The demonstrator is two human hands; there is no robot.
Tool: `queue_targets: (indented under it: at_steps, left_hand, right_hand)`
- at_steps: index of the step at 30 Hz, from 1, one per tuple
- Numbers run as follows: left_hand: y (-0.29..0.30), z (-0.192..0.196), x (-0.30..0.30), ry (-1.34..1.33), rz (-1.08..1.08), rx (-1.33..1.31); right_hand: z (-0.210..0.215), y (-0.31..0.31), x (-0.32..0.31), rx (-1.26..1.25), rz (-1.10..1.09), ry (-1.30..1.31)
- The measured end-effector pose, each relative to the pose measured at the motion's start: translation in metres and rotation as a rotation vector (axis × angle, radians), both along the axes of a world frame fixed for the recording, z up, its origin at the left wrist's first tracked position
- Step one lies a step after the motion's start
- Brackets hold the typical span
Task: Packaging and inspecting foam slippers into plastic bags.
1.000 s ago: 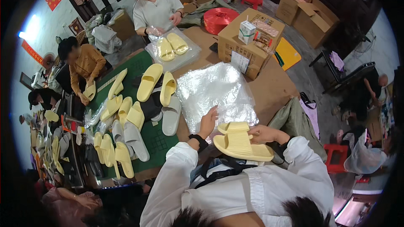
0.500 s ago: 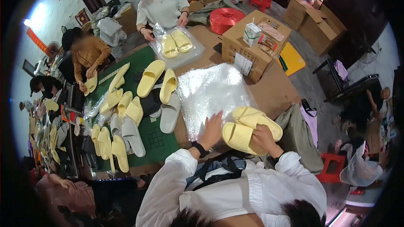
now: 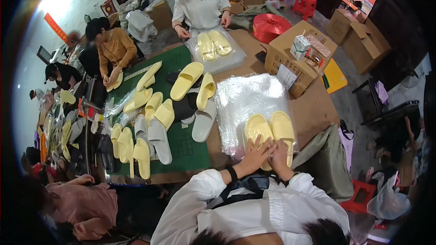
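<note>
Two yellow slide slippers lie side by side, toes pointing away from me, near the front of a stack of clear plastic bags (image 3: 236, 95). My left hand (image 3: 255, 155) rests on the heel part of the left slipper (image 3: 258, 124), its fingers spread. Close against it, my right hand (image 3: 281, 158) has its fingers closed around the heel end of the right slipper (image 3: 282, 124). Whether the slippers are on top of the film or inside a bag, I cannot tell.
Yellow and grey slippers (image 3: 159, 140) cover the green mat (image 3: 181, 165) to the left. A cardboard box (image 3: 290, 63) carrying a drink carton stands at the far right. Across the table a person in white (image 3: 200, 4) handles a bagged yellow pair (image 3: 213, 44); another person sits at left.
The yellow pair, stacked crosswise in my right hand before, now lies side by side on the plastic. My left hand has moved right onto one slipper. The whole view has shifted slightly.
</note>
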State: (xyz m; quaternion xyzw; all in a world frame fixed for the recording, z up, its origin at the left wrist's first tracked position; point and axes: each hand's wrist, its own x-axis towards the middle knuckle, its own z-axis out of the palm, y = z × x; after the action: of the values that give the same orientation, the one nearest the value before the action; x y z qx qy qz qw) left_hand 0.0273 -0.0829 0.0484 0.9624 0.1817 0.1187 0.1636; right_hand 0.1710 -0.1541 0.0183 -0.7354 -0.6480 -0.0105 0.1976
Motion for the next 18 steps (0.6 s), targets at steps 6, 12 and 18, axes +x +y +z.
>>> queue_targets:
  at_steps: [6, 12, 18]
  left_hand:
    - [0.013, 0.015, -0.046, -0.104, -0.229, -0.397]
    - [0.043, 0.07, -0.046, -0.266, 0.097, -0.87]
    - [0.057, 0.06, -0.046, -0.671, 0.259, -1.296]
  right_hand:
    - [0.055, 0.074, -0.046, 0.054, -0.191, 0.307]
    - [0.011, 0.113, -0.015, 0.255, 0.037, 0.798]
    - [0.057, 0.022, -0.105, 0.282, -0.059, 1.156]
